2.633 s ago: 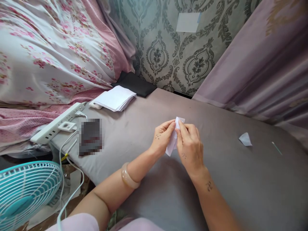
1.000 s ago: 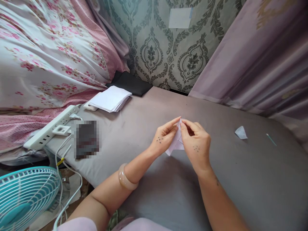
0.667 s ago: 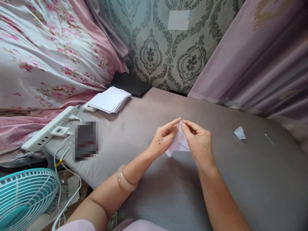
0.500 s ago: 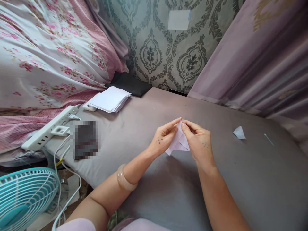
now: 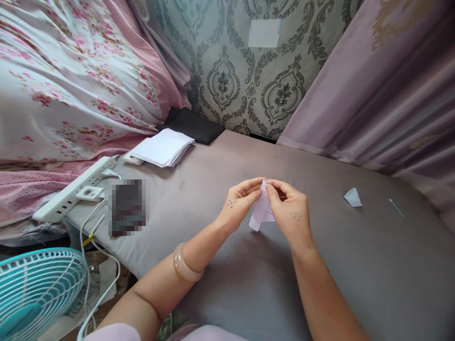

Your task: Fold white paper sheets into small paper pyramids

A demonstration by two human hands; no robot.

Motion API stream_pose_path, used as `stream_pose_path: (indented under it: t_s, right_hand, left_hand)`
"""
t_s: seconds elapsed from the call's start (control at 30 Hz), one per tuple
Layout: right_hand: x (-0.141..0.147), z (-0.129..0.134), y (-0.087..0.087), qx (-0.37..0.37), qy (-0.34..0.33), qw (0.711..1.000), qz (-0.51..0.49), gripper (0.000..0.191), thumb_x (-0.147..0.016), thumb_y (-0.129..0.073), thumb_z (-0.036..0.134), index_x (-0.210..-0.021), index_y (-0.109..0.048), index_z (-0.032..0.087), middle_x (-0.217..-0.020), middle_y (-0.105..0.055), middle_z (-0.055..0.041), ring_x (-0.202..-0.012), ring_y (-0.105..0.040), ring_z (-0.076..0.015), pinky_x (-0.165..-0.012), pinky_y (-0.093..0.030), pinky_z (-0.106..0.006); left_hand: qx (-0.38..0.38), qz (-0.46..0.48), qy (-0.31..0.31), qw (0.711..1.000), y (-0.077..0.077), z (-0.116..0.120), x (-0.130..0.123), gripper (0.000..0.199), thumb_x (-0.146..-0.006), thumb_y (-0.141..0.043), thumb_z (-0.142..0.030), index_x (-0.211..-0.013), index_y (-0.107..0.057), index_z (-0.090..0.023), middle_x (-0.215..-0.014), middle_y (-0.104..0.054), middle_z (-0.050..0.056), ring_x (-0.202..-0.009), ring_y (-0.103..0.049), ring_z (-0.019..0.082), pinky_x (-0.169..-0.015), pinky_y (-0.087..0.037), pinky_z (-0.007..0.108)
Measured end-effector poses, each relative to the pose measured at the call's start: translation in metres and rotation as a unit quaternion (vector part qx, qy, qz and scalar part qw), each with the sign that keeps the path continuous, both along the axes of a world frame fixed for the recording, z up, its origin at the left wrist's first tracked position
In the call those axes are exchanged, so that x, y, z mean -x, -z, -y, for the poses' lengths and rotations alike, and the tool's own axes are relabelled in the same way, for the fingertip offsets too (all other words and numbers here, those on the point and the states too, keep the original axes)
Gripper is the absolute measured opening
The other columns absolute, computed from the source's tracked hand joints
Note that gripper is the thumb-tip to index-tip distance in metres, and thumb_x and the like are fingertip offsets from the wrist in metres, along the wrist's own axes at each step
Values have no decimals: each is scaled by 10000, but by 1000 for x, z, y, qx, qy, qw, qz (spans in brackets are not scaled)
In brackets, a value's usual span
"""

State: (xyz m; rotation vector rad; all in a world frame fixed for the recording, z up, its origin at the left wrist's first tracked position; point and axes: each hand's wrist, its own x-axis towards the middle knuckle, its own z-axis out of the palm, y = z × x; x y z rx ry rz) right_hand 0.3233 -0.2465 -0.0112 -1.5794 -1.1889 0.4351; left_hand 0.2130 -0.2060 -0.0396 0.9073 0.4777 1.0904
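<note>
A folded piece of pale paper (image 5: 260, 211) is held above the grey-covered surface (image 5: 227, 272), its pointed tip upward between my fingertips. My left hand (image 5: 239, 202) pinches its left side near the tip, thumb against the paper. From the other side my right hand (image 5: 290, 208) grips it between thumb and fingers. The lower end hangs below the hands, with a fold edge showing; part of the paper is hidden behind my right hand. To the right lies a small folded paper piece (image 5: 353, 197), apart from both hands.
A stack of white paper (image 5: 161, 146) lies at the back left before a black folded item (image 5: 194, 124). Along the left edge are a power strip (image 5: 76, 189), a pixelated dark object (image 5: 127, 207) and a turquoise fan (image 5: 39, 289). A thin stick (image 5: 396, 207) lies far right.
The paper has turned between my hands, so a narrow, long face now shows toward me. Both hands have shifted slightly left, still gripping it.
</note>
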Motion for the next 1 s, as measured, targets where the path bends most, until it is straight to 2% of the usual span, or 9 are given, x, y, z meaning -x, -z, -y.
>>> stream_pose_path:
  t_s: [0.13,0.27,0.43,0.53,0.6,0.67,0.73,0.8,1.0]
  right_hand:
    - [2,1,-3,3,2,1000,-2,255,-813,-619,407,-883,-717,182,-833,-718,-65,-685,-613,-162,-664,-488,-308]
    - [4,3,-6,-1,34,999,-17,282,-754,-686,451,-836,-633,187,-752,-680,-36,-636,-595,-150,-600,-479,-287]
    - [9,8,-9,24,32,997,67,271,-764,-676,459,-779,-571,210,-681,-629,3,-575,-546,-130,-559,-447,-281]
    - [7,9,-11,22,27,993,113,291,-741,-695,475,-809,-584,214,-732,-635,-6,-617,-547,-138,-615,-458,-307]
    - [1,8,-13,20,2,998,62,361,-719,-706,506,-890,-606,205,-842,-660,-44,-713,-587,-161,-670,-488,-329]
    - [-4,5,-14,43,-56,997,-40,439,-704,-718,524,-974,-624,191,-952,-681,-83,-828,-629,-192,-726,-518,-351]
    - [-7,3,-14,74,-120,982,-124,461,-688,-744,502,-1010,-643,188,-1005,-698,-97,-910,-652,-213,-784,-532,-368]
    - [-5,1,-12,91,-156,969,-166,431,-681,-765,466,-1001,-667,194,-998,-717,-88,-924,-666,-217,-817,-533,-372]
    - [4,-1,-5,107,-154,964,-191,335,-701,-763,408,-949,-703,191,-893,-742,-58,-810,-686,-196,-729,-542,-328]
  left_hand:
    - [12,-16,-1,1000,-3,-1,2,287,-725,-761,-275,-993,-741,-175,-1004,-736,88,-952,-654,198,-913,-458,345]
    - [24,-33,-15,999,-6,-1,5,274,-729,-766,-342,-943,-753,-173,-934,-739,78,-831,-642,162,-820,-472,314]
    - [62,-50,-13,997,-8,-4,9,251,-701,-788,-382,-814,-756,-159,-756,-705,38,-689,-598,116,-703,-460,264]
    - [95,-49,-18,994,-9,-6,11,251,-681,-805,-382,-763,-748,-152,-649,-648,3,-599,-538,73,-636,-423,227]
    - [104,-32,-30,994,-10,-7,12,240,-676,-810,-374,-770,-748,-162,-670,-651,1,-618,-545,73,-642,-421,224]
    - [108,-13,-47,993,-11,-8,12,226,-674,-812,-364,-777,-749,-172,-721,-670,10,-663,-567,86,-661,-426,229]
    - [103,-5,-61,993,-12,-9,12,214,-677,-809,-356,-777,-751,-176,-748,-678,15,-691,-575,97,-671,-427,236]
    - [92,-8,-71,993,-12,-9,12,203,-683,-804,-352,-775,-754,-177,-754,-678,15,-701,-568,100,-674,-423,239]
    - [96,-1,-59,994,-10,-7,12,213,-681,-805,-362,-758,-741,-174,-729,-656,4,-651,-536,85,-634,-416,235]
